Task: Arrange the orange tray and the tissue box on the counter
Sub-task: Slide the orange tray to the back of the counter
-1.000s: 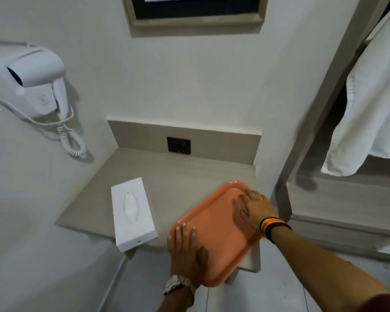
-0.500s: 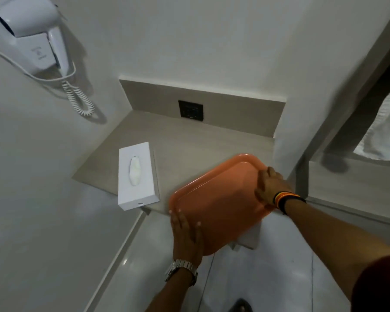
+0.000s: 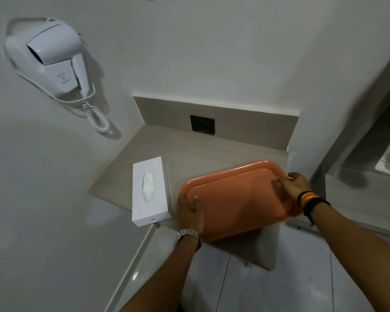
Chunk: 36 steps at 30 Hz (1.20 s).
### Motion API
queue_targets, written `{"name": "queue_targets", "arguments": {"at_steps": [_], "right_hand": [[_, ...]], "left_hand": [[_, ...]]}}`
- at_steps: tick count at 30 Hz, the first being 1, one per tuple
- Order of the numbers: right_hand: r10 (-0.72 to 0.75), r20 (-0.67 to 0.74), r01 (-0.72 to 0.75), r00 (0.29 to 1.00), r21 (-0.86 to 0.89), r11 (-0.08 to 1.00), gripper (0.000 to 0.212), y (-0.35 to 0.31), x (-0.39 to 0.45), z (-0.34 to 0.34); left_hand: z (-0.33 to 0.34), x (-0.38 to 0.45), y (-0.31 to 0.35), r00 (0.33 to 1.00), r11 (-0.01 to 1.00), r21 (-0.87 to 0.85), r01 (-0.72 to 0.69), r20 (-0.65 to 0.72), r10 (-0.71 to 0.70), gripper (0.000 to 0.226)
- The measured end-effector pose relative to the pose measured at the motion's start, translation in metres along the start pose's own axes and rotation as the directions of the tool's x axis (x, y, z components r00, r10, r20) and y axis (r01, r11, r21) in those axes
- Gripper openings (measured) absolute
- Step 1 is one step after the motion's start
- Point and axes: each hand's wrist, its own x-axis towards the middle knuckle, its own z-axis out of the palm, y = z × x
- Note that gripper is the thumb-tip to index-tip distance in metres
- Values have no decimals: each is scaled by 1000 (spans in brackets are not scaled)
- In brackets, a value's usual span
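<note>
Both hands are on the orange tray point(image 3: 239, 199), which sits skewed in the lower centre of the frame on the beige worktop point(image 3: 203, 152), its near corner hanging past the front edge. The left hand point(image 3: 189, 212) clasps the tray's lower-left rim, thumb laid over the lip; the right hand point(image 3: 294, 184) is curled round the upper-right corner, close to the side wall. Whether the tray rests flat or is lifted slightly is hard to say from this angle.

The tissue box point(image 3: 150, 190) lies just beside the tray, left of centre, its long side running away from the viewer and its near end flush with or slightly over the worktop edge; neither hand touches it.

The step in hand looks like squaring the tray. Next it probably needs turning parallel to the back wall and pushing inward, clear of the edge, without nudging the box; the box can then be set straight
</note>
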Motion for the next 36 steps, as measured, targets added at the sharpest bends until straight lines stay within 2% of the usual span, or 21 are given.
{"name": "queue_targets", "arguments": {"at_steps": [4, 8, 12, 17, 23, 31, 36], "right_hand": [[29, -52, -23, 998, 109, 994, 60, -20, -3, 11], [72, -129, -45, 989, 205, 978, 53, -42, -3, 36], [148, -192, -94, 970, 262, 960, 46, -58, 3, 72], [229, -261, -139, 938, 325, 936, 48, -76, 22, 118], [280, -309, -158, 909, 366, 917, 45, -90, 36, 144], [268, -330, -150, 905, 343, 927, 45, -92, 50, 162], [240, -315, -141, 918, 307, 941, 46, -92, 50, 165]], "left_hand": [[-14, 55, 41, 999, 999, 20, -30, 31, 29, 74], [-24, 132, 74, 996, 1000, 22, -1, 94, -2, 74], [-28, 207, 89, 983, 998, 49, -33, 183, 24, 80], [-23, 276, 94, 957, 999, 38, -27, 290, 14, 86], [-17, 313, 85, 942, 999, 44, 6, 334, -20, 87], [-9, 336, 70, 930, 997, 73, -29, 367, 0, 96], [-8, 336, 66, 940, 990, 111, -91, 337, 49, 84]]}}
